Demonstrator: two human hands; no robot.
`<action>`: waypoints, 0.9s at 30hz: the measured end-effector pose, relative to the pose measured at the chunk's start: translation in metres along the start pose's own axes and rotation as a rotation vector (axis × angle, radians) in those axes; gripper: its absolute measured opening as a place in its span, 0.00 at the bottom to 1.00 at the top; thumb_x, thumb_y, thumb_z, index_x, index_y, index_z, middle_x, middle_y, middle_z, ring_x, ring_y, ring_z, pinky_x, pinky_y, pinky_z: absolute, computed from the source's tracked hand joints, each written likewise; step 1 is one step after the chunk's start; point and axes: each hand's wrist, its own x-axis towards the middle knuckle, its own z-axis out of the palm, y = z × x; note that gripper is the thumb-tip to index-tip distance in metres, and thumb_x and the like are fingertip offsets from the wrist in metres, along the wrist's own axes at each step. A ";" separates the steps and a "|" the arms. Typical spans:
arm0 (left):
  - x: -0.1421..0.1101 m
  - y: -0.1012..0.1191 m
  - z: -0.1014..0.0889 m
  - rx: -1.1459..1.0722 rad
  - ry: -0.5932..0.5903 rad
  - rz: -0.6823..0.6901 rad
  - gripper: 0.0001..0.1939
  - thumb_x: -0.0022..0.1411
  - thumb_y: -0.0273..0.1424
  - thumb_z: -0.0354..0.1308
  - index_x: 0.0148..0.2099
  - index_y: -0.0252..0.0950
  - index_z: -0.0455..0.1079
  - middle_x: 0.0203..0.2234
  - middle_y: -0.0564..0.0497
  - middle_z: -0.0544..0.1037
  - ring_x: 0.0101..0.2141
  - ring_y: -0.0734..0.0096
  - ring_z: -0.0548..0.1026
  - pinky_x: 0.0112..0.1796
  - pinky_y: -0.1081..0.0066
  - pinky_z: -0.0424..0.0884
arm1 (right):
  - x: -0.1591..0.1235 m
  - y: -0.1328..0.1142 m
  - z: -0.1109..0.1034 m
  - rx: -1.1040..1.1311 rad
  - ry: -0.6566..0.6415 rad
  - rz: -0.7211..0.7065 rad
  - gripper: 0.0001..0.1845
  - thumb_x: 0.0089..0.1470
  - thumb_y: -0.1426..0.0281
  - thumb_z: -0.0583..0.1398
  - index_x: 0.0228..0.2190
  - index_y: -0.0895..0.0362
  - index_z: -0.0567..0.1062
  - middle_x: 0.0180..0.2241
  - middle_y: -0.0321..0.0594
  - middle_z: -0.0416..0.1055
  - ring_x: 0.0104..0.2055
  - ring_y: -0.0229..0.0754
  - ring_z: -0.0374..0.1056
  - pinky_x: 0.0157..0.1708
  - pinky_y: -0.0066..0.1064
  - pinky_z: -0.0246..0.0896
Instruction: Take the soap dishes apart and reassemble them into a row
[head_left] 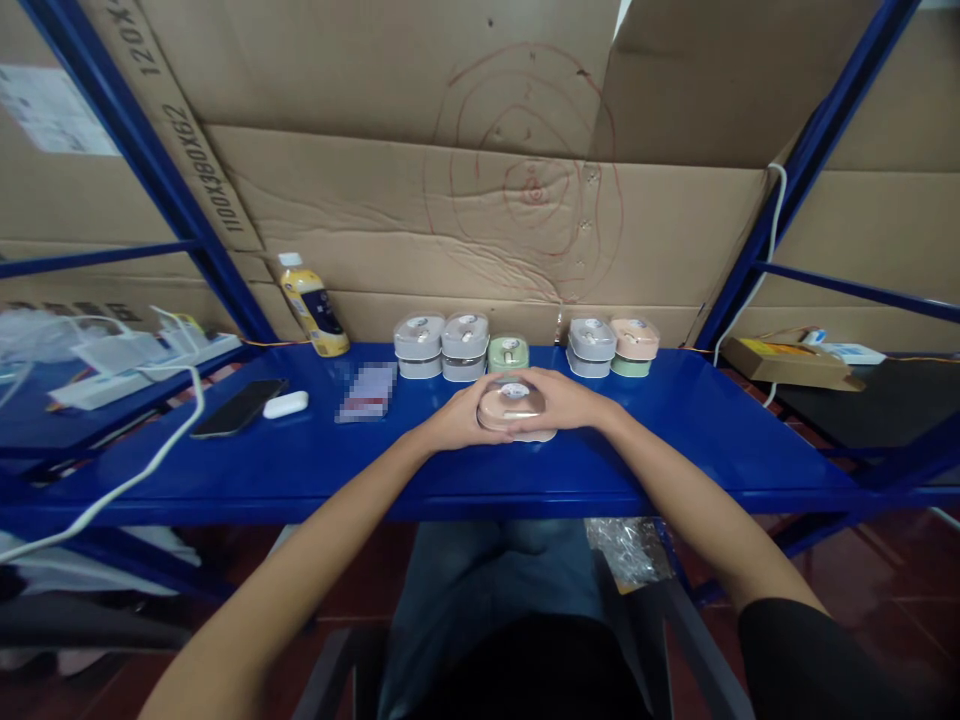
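Observation:
A small pink oval case with a clear lid (511, 402) rests on the blue shelf (675, 440) in front of me. My left hand (459, 418) cups its left side and my right hand (564, 400) wraps its right side, fingers curled around it. Behind it stand more such cases in a row: two grey stacks (441, 346), a green one (508, 353), another grey stack (592, 347), and a pink one on a green one (634, 346).
A yellow bottle (313, 312) leans at the back left. A black phone (238, 407), a white earbud case (286, 404) and a blurred card (366, 392) lie left. A white power strip with cables (150, 365) sits far left; a cardboard box (787, 360) far right.

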 end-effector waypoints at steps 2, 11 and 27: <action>0.000 0.000 0.000 0.021 0.012 -0.014 0.57 0.48 0.49 0.76 0.73 0.40 0.54 0.63 0.37 0.71 0.60 0.40 0.73 0.58 0.46 0.71 | -0.004 0.008 -0.009 0.005 0.053 0.034 0.43 0.52 0.48 0.69 0.63 0.53 0.70 0.58 0.49 0.74 0.58 0.57 0.72 0.58 0.49 0.67; 0.000 0.003 -0.002 0.069 -0.056 0.114 0.19 0.67 0.47 0.62 0.53 0.43 0.80 0.56 0.43 0.75 0.60 0.48 0.71 0.63 0.50 0.67 | -0.018 0.045 -0.027 0.035 0.202 0.271 0.35 0.59 0.48 0.63 0.59 0.58 0.71 0.42 0.47 0.79 0.40 0.50 0.75 0.43 0.42 0.71; -0.004 0.008 -0.007 0.147 -0.020 0.083 0.28 0.65 0.49 0.63 0.61 0.41 0.71 0.60 0.43 0.72 0.62 0.48 0.71 0.64 0.51 0.66 | -0.014 0.041 -0.024 0.088 0.325 0.201 0.34 0.60 0.48 0.63 0.58 0.57 0.72 0.44 0.46 0.79 0.40 0.48 0.75 0.44 0.41 0.71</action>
